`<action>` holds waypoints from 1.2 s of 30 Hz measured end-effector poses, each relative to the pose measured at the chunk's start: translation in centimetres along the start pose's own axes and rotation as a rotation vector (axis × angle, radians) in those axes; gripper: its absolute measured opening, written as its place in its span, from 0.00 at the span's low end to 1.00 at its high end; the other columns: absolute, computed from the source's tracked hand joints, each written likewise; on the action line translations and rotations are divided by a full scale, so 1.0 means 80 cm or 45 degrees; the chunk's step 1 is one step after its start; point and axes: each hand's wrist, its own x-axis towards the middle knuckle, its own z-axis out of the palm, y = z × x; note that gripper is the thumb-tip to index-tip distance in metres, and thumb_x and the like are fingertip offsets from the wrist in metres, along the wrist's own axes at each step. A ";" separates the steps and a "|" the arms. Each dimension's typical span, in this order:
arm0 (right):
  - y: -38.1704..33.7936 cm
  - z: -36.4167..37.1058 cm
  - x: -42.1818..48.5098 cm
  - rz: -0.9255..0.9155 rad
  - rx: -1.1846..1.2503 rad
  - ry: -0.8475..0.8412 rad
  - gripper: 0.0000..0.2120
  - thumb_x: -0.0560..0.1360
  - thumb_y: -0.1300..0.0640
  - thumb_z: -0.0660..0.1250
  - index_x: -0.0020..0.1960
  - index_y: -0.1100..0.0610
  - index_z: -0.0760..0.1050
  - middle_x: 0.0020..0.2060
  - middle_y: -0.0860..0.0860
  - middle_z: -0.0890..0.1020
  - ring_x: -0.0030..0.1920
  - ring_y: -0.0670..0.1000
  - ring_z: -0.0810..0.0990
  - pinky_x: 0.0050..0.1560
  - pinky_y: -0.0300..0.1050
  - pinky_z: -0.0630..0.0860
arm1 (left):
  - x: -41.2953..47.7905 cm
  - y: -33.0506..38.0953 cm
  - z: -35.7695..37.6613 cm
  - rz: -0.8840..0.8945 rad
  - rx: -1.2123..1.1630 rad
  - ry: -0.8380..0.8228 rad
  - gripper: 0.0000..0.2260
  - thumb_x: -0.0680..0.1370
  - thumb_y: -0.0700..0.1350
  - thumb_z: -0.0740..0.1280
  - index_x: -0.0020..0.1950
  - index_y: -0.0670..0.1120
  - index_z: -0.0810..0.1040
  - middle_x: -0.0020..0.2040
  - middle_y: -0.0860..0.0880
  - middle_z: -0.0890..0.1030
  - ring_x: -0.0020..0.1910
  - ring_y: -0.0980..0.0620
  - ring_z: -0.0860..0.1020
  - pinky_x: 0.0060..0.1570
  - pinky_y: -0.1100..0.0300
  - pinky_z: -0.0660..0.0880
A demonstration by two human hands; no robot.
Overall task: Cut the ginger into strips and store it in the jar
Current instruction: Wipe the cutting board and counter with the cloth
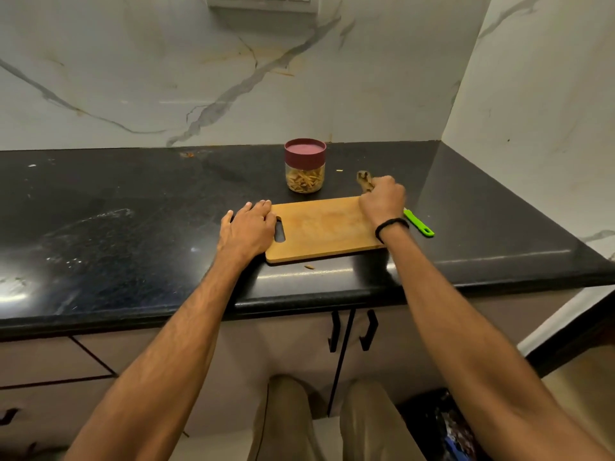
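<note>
Now the left hand (248,224) lies flat on the left edge of the rectangular wooden cutting board (319,227); the right hand (382,197) grips a brown ginger piece (364,181) off its far right corner, near the maroon-lidded clear jar (305,166).

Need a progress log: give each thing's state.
jar: lid on, strips inside
board: flat on counter
ginger: one piece, gripped by right hand
knife: lying on counter, unheld
left hand: flat on board's handle end
cabinet doors: shut
</note>
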 end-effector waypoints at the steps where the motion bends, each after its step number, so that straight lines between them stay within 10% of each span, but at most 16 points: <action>1: 0.002 0.013 0.001 -0.023 -0.097 -0.088 0.10 0.75 0.57 0.65 0.52 0.61 0.80 0.49 0.59 0.82 0.54 0.61 0.78 0.49 0.48 0.73 | 0.000 0.000 0.000 0.001 -0.002 0.003 0.22 0.85 0.53 0.49 0.79 0.52 0.63 0.79 0.54 0.64 0.79 0.51 0.59 0.78 0.41 0.48; 9: -0.016 0.074 0.008 -0.365 -0.367 -0.413 0.19 0.79 0.55 0.61 0.68 0.60 0.71 0.65 0.58 0.74 0.68 0.58 0.69 0.73 0.54 0.61 | 0.002 -0.007 0.010 -0.009 0.026 0.026 0.23 0.85 0.54 0.48 0.80 0.54 0.61 0.80 0.56 0.62 0.80 0.53 0.57 0.79 0.44 0.47; 24: -0.033 0.064 -0.017 -0.387 -0.483 -0.525 0.25 0.78 0.56 0.58 0.74 0.56 0.63 0.73 0.54 0.65 0.74 0.62 0.58 0.71 0.66 0.52 | -0.009 0.012 -0.003 -0.114 0.041 -0.048 0.24 0.85 0.52 0.46 0.82 0.50 0.55 0.81 0.53 0.59 0.80 0.53 0.53 0.78 0.46 0.46; 29: -0.031 0.047 -0.083 -0.993 -0.368 -0.873 0.25 0.80 0.54 0.49 0.76 0.57 0.61 0.75 0.54 0.64 0.75 0.58 0.59 0.74 0.60 0.53 | -0.013 0.013 -0.010 -0.132 0.090 -0.132 0.24 0.86 0.52 0.46 0.82 0.51 0.54 0.81 0.54 0.58 0.81 0.53 0.52 0.78 0.45 0.45; 36: -0.068 0.056 -0.109 -0.689 -0.390 -0.778 0.33 0.75 0.65 0.58 0.78 0.60 0.53 0.78 0.56 0.55 0.78 0.59 0.47 0.75 0.56 0.41 | -0.010 0.020 -0.011 -0.197 0.149 -0.228 0.24 0.86 0.55 0.43 0.82 0.54 0.51 0.82 0.55 0.54 0.81 0.53 0.50 0.78 0.45 0.45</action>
